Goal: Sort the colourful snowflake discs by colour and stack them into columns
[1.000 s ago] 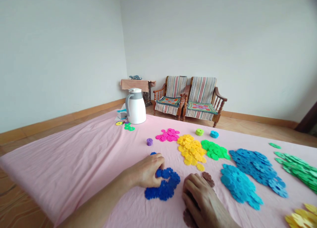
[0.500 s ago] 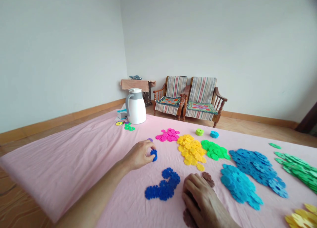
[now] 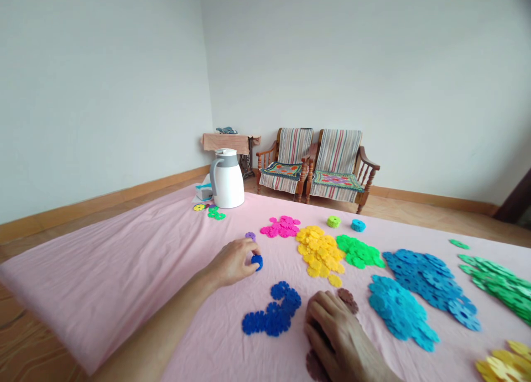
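My left hand (image 3: 235, 262) is closed, thumb and fingers pinching a small stack of dark blue snowflake discs (image 3: 258, 262) at the cloth. A loose pile of the same dark blue discs (image 3: 274, 314) lies nearer to me, between my hands. My right hand (image 3: 335, 329) rests on the cloth with its fingers curled under, so whatever they hold is hidden. Brown snowflake discs show on both sides of it, some (image 3: 347, 300) beyond the knuckles and some (image 3: 316, 366) by the thumb side. Just past my left fingers is a purple disc stack (image 3: 250, 236).
Piles of pink (image 3: 282, 227), yellow (image 3: 319, 252), green (image 3: 360, 252), blue (image 3: 429, 277) and light blue discs (image 3: 400, 310) spread across the pink cloth (image 3: 124, 277). Lime (image 3: 333, 221) and teal stacks (image 3: 358, 225) stand behind. A white jug (image 3: 229, 186) stands at the far edge.
My left hand has sunk slightly, and the disc tilted up at its fingertips now lies level on the dark blue stack. My right hand stays in place.
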{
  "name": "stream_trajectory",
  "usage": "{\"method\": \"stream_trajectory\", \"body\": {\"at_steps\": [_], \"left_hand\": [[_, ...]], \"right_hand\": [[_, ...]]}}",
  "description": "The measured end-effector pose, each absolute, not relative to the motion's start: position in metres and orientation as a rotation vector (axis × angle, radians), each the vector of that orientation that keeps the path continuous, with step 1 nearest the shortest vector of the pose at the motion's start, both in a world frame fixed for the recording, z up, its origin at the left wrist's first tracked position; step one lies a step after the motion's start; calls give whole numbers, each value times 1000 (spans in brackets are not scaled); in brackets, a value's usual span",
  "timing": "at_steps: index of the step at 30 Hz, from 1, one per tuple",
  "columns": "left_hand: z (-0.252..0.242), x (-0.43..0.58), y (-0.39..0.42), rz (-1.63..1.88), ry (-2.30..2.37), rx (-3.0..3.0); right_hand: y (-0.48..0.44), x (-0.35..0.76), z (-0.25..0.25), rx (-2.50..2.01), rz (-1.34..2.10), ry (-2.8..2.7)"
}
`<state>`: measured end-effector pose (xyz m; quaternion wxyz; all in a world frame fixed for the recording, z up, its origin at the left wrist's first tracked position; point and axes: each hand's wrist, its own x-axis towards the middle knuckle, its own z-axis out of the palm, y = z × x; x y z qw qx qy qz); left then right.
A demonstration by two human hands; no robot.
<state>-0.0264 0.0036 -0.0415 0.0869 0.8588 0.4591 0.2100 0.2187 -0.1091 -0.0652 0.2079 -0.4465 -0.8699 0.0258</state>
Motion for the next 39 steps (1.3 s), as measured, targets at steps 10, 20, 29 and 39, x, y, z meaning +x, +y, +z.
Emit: {"method": "stream_trajectory", "body": {"at_steps": [10,20,29,39], "left_hand": [[-32,-10,-17,541,958,2616],[-49,8,-25,427,932,2665],[-45,10,-32,483,1013,2703],[-37,-21,-2,882,1197,2546]], "right_hand": [[-108,219,-66,-1262,117,-2423],[-108,220,-69,-1273,191,-2379],[-108,220,-70,-1282,204,-2391],[-106,221,-73,-1287,217,-2370]]}}
